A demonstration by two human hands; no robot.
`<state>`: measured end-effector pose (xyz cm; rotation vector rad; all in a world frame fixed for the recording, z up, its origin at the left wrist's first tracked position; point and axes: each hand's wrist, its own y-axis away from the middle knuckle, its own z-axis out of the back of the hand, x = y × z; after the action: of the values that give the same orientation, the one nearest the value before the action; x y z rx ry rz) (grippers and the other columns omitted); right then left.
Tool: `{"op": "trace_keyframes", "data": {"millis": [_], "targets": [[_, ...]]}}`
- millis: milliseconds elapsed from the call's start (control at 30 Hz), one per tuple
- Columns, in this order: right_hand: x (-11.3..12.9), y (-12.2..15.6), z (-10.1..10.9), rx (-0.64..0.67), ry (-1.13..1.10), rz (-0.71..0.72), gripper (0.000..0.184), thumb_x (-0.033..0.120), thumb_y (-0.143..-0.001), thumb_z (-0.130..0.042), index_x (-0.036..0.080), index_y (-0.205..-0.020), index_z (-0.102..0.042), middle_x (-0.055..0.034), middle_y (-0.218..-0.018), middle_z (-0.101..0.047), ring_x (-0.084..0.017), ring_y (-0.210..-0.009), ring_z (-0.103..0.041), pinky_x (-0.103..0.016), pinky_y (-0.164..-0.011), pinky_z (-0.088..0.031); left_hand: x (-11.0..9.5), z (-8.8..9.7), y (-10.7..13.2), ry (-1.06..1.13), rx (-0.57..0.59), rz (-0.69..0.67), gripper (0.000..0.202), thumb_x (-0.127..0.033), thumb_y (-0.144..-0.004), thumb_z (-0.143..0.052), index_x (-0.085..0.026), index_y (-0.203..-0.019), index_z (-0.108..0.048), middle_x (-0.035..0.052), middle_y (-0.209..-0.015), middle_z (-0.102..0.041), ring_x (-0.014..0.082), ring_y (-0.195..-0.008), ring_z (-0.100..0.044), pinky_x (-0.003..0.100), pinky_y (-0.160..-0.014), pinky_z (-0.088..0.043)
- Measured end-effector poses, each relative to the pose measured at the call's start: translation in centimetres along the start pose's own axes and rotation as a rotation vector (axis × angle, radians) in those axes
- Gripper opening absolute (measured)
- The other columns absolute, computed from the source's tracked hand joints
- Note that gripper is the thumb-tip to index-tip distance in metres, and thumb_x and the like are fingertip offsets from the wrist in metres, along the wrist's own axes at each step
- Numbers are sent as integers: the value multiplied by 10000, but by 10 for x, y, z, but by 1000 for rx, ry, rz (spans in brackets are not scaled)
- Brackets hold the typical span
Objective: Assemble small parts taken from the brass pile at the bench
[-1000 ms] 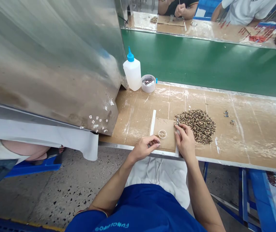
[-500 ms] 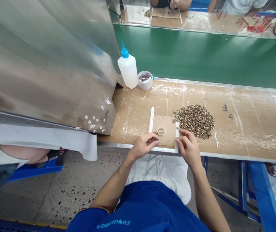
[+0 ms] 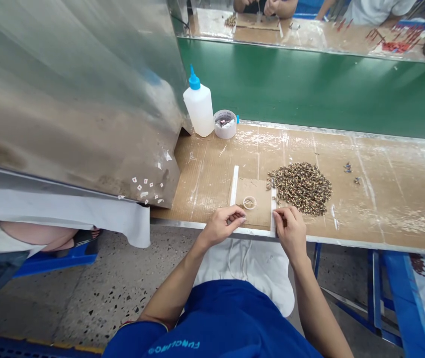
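"Can you read that blue shirt?"
"Only pale upside-down lettering, unclear."
"Hands?"
"Left hand curled at the cardboard pad's edge; right hand pinching something too small to tell beside the white strip. The small ring sits on the pad."
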<state>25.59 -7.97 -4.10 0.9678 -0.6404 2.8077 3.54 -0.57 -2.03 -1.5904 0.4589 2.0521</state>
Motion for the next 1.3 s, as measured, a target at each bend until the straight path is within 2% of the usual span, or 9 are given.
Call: {"op": "trace_keyframes", "data": {"millis": [267, 433, 533, 667, 833, 967, 1067, 1300], "targets": [[7, 0, -7, 23, -66, 21, 165, 327, -983, -531, 227, -939, -654, -43, -812, -632, -199, -711, -593, -338, -671, -488, -2, 0, 0, -3, -5, 4, 137, -253, -888, -588, -140, -863, -661, 33, -747, -681, 109, -646, -604, 201, -611, -483], [13, -4, -2, -31, -181, -3, 146, 302, -957, -568, 236, -867, -662, -49, -828, -653, -197, -729, -614, -327, -630, -512, -3, 0, 0, -24, -1, 18, 144, -263, -887, -583, -145, -868, -664, 33, -746, -681, 114, -643, -599, 208, -612, -484], [13, -6, 1, -73, -260, -56, 140, 325, -928, -610, 232, -839, -664, -47, -807, -649, -195, -722, -620, -320, -595, -523, -3, 0, 0, -17, -1, 20, 145, -263, -888, -582, -144, -874, -664, 32, -743, -680, 111, -638, -599, 207, -608, -485], [10, -6, -1, -58, -420, -190, 172, 384, -889, -663, 217, -847, -674, -47, -807, -650, -182, -695, -632, -309, -576, -541, -2, -1, 0, -3, -15, 12, 144, -259, -891, -581, -144, -869, -664, 31, -739, -675, 110, -642, -604, 204, -607, -488], [10, -5, -5, -22, -660, -340, 223, 431, -847, -712, 218, -905, -678, -33, -802, -681, -183, -682, -677, -342, -641, -595, -2, 0, 1, -3, -11, 7, 135, -248, -886, -579, -143, -865, -662, 26, -727, -664, 107, -643, -600, 198, -603, -482], [11, -4, -3, 1, -728, -393, 244, 425, -817, -742, 226, -944, -682, -31, -830, -703, -192, -729, -706, -365, -706, -611, -2, 0, 1, -2, -13, -4, 134, -245, -888, -577, -142, -860, -657, 24, -724, -659, 102, -637, -595, 195, -601, -478], [11, -3, -3, -19, -723, -398, 222, 402, -817, -742, 226, -940, -686, -38, -851, -704, -187, -753, -699, -357, -718, -603, -2, 0, 1, -2, -10, -4, 137, -249, -891, -574, -142, -862, -655, 24, -723, -658, 103, -635, -593, 198, -602, -481], [16, -1, -10, -157, -709, -328, 147, 359, -829, -740, 226, -869, -691, -37, -858, -692, -175, -815, -672, -315, -739, -569, -1, -1, 1, -9, -16, -9, 134, -246, -891, -580, -141, -861, -658, 23, -721, -661, 103, -635, -595, 193, -591, -474]]}}
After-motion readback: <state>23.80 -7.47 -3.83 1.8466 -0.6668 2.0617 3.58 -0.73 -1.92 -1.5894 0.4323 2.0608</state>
